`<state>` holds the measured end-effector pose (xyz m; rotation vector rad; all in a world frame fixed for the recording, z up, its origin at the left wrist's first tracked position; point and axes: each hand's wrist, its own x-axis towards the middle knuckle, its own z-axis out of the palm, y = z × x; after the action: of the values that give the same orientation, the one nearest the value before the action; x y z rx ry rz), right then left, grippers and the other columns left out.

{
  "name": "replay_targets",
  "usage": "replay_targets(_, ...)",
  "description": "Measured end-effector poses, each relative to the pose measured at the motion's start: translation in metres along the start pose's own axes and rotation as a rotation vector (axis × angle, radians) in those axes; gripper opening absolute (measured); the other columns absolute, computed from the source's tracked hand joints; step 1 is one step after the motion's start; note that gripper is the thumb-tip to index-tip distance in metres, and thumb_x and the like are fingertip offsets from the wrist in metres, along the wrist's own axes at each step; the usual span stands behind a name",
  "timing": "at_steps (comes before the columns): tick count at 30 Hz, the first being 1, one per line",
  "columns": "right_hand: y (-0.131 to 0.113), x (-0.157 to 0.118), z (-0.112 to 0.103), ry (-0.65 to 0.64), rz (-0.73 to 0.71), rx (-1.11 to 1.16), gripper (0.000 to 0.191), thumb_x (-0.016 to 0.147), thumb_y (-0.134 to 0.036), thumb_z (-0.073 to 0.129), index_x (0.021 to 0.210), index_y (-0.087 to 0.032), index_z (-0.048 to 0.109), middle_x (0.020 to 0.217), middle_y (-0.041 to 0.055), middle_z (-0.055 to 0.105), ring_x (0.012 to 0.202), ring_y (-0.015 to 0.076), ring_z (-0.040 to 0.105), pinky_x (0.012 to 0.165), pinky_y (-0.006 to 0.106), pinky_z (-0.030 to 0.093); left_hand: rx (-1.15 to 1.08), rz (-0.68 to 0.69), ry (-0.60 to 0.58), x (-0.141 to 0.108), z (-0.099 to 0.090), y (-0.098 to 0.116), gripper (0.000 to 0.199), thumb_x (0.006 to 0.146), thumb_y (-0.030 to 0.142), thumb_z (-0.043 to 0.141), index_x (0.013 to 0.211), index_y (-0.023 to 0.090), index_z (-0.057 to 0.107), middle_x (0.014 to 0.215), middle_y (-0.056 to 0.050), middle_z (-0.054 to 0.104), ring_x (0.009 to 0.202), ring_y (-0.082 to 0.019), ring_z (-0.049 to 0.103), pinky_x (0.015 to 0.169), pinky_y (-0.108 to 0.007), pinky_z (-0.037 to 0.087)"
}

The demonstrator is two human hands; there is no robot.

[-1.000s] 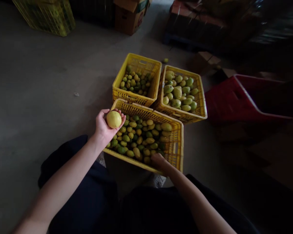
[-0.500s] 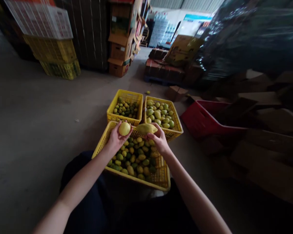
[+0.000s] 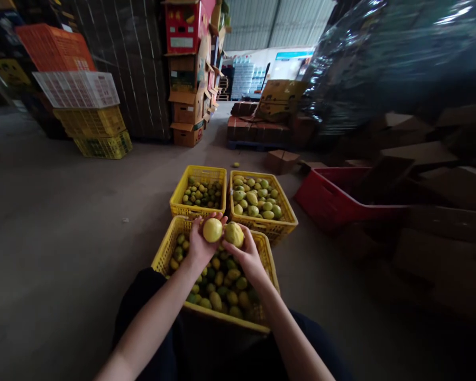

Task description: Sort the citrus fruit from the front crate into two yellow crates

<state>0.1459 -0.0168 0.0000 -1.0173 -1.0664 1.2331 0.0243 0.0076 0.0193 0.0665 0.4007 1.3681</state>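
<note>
My left hand (image 3: 198,247), palm up, cradles a pale yellow lemon (image 3: 212,230) with its fingers curled behind it. Right beside it, my right hand (image 3: 252,258) grips a greener, bumpy lemon (image 3: 234,234) between thumb and fingers, one end turned toward me. Both hands are above the near yellow crate (image 3: 267,259), which holds many small green and yellow lemons (image 3: 215,300). Behind it stand two more yellow crates: the left one (image 3: 196,210) holds smaller lemons, the right one (image 3: 269,227) larger, paler ones.
A red crate (image 3: 321,201) and flattened cardboard (image 3: 444,233) lie to the right. One loose lemon (image 3: 236,164) is on the floor behind the crates, near a small carton (image 3: 282,161). Stacked crates (image 3: 89,121) stand at left, piled cartons (image 3: 186,112) farther back.
The right hand has turned its lemon from side-on to end-on and brought it closer to the left hand's lemon. My view has tilted up slightly.
</note>
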Motion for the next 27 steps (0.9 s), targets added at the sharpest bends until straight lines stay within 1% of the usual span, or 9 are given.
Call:
replay_targets(4, 0.000, -0.002, -0.004, 0.043, 0.003, -0.018, 0.055, 0.056, -0.028, 0.083, 0.105, -0.025, 0.057, 0.102, -0.0007, 0.065, 0.098, 0.0213, 0.059, 0.091, 0.034, 0.048, 0.117, -0.051, -0.085, 0.002, 0.001, -0.014, 0.026, 0.083, 0.029, 0.052, 0.089, 0.012, 0.072, 0.096, -0.012, 0.074, 0.111, -0.028, 0.063, 0.101, -0.042, 0.045)
replay_targets(8, -0.004, -0.005, -0.009, 0.023, -0.003, -0.024, 0.053, 0.057, -0.026, 0.082, 0.105, -0.026, 0.060, 0.101, -0.0006, 0.066, 0.098, 0.0219, 0.059, 0.089, 0.034, 0.048, 0.167, -0.063, -0.124, 0.003, 0.000, -0.016, 0.026, 0.082, 0.030, 0.053, 0.086, 0.012, 0.072, 0.098, -0.012, 0.074, 0.109, -0.028, 0.064, 0.100, -0.041, 0.045)
replay_targets(12, -0.009, -0.007, -0.009, 0.000, -0.016, -0.051, 0.048, 0.057, -0.026, 0.082, 0.101, -0.027, 0.063, 0.096, -0.0017, 0.066, 0.093, 0.0215, 0.059, 0.086, 0.033, 0.048, 0.233, -0.021, -0.135, 0.004, -0.002, -0.017, 0.027, 0.079, 0.033, 0.054, 0.073, 0.013, 0.072, 0.093, -0.011, 0.074, 0.106, -0.027, 0.065, 0.096, -0.036, 0.047)
replay_targets(14, -0.010, -0.007, -0.008, 0.000, -0.011, -0.066, 0.045, 0.057, -0.028, 0.082, 0.098, -0.026, 0.064, 0.093, -0.0019, 0.066, 0.090, 0.0212, 0.058, 0.085, 0.033, 0.048, 0.250, 0.008, -0.095, 0.004, -0.001, -0.018, 0.027, 0.078, 0.032, 0.054, 0.067, 0.014, 0.070, 0.086, -0.011, 0.074, 0.102, -0.026, 0.067, 0.093, -0.033, 0.048)
replay_targets(16, -0.008, -0.004, -0.007, 0.000, 0.023, -0.011, 0.042, 0.060, -0.031, 0.080, 0.098, -0.026, 0.064, 0.094, -0.0013, 0.066, 0.090, 0.0213, 0.059, 0.083, 0.033, 0.048, 0.233, 0.017, -0.042, 0.006, 0.000, -0.018, 0.026, 0.078, 0.031, 0.054, 0.066, 0.014, 0.069, 0.082, -0.010, 0.073, 0.095, -0.024, 0.068, 0.090, -0.031, 0.049)
replay_targets(19, -0.002, 0.003, -0.004, -0.015, 0.131, 0.213, 0.036, 0.066, -0.041, 0.070, 0.098, -0.025, 0.064, 0.097, 0.0009, 0.068, 0.092, 0.0230, 0.061, 0.078, 0.034, 0.050, 0.111, -0.019, 0.059, 0.009, 0.000, -0.016, 0.023, 0.081, 0.029, 0.052, 0.070, 0.015, 0.068, 0.076, -0.006, 0.071, 0.082, -0.019, 0.069, 0.085, -0.029, 0.050)
replay_targets(21, 0.004, 0.008, 0.000, -0.025, 0.188, 0.320, 0.034, 0.067, -0.044, 0.065, 0.094, -0.025, 0.064, 0.095, 0.0017, 0.069, 0.093, 0.0245, 0.062, 0.075, 0.035, 0.051, 0.018, -0.054, 0.138, 0.011, -0.004, -0.014, 0.024, 0.082, 0.027, 0.048, 0.075, 0.016, 0.067, 0.073, -0.005, 0.070, 0.076, -0.018, 0.067, 0.082, -0.029, 0.051)
replay_targets(23, 0.011, 0.013, 0.003, -0.027, 0.207, 0.349, 0.031, 0.066, -0.044, 0.065, 0.090, -0.025, 0.064, 0.092, 0.0014, 0.070, 0.095, 0.0248, 0.063, 0.076, 0.035, 0.051, -0.012, -0.089, 0.189, 0.013, -0.008, -0.012, 0.029, 0.084, 0.028, 0.042, 0.080, 0.014, 0.067, 0.073, -0.007, 0.068, 0.077, -0.020, 0.067, 0.080, -0.032, 0.052)
replay_targets(27, 0.022, 0.018, 0.007, 0.003, 0.212, 0.366, 0.029, 0.065, -0.043, 0.068, 0.085, -0.024, 0.062, 0.087, 0.0010, 0.071, 0.094, 0.0250, 0.064, 0.076, 0.035, 0.052, 0.076, -0.180, 0.211, 0.013, -0.013, -0.008, 0.040, 0.088, 0.033, 0.033, 0.082, 0.011, 0.065, 0.077, -0.013, 0.067, 0.085, -0.027, 0.067, 0.078, -0.039, 0.053)
